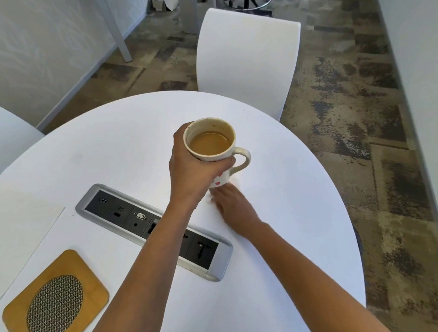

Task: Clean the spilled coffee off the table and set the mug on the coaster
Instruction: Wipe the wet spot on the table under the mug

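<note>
- Nearest, the coaster (54, 304) lies well apart from the mug (213, 150).
- Left hand (195, 167) fingers are wrapped round the mug, which is kept level.
- Right hand (233, 206) is pressed flat just below the mug; whether a cloth is held cannot be told.

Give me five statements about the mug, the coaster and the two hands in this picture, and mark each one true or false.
1. The left hand holds the mug by its body, not by its handle. True.
2. The mug is empty. False: light brown coffee fills much of it.
3. The mug stands on the coaster. False: the coaster lies bare at the near left of the table, beyond the socket strip from the mug.
4. The right hand lies low on the table just below the mug. True.
5. The mug's handle points toward the coaster. False: it points right, away from it.
</note>
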A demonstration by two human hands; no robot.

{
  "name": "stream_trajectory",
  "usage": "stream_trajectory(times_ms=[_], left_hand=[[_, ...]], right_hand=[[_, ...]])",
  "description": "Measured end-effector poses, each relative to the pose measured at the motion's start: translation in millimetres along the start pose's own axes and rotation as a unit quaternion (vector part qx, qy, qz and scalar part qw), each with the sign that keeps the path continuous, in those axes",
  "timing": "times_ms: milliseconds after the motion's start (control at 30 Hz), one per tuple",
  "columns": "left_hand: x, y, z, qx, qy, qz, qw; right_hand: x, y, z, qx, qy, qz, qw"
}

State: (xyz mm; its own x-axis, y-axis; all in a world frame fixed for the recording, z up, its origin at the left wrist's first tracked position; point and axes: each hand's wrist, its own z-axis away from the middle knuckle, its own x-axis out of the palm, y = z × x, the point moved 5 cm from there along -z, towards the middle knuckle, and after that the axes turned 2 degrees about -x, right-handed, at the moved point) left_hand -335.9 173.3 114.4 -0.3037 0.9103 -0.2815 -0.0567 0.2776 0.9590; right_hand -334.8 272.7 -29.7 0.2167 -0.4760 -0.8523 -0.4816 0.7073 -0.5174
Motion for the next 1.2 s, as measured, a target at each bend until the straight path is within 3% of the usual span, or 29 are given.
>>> stream_trajectory(times_ms=[100, 167, 400, 567, 933, 1200], left_hand=[[-2, 1, 1, 0.004, -0.002, -0.005, 1.000], [-5, 1, 2, 0.003, 0.001, 0.001, 1.000], [-12, 4, 9, 0.003, 0.002, 0.005, 1.000], [-14, 7, 11, 0.004, 0.005, 0.009, 1.000], [-7, 12, 17, 0.013, -0.005, 0.004, 1.000], [-2, 10, 16, 0.019, -0.003, -0.010, 1.000]], right_hand=[[2, 2, 22, -0.063, -0.035, 0.030, 0.997], [-8, 17, 29, -0.056, -0.041, 0.051, 0.996], [-51, 74, 65, 0.177, 0.079, 0.040, 0.980], [-35, 52, 109, 0.228, 0.100, 0.028, 0.968], [2, -20, 117, -0.003, -0.072, -0.022, 0.997], [14, -19, 50, -0.094, -0.068, 0.017, 0.993]])
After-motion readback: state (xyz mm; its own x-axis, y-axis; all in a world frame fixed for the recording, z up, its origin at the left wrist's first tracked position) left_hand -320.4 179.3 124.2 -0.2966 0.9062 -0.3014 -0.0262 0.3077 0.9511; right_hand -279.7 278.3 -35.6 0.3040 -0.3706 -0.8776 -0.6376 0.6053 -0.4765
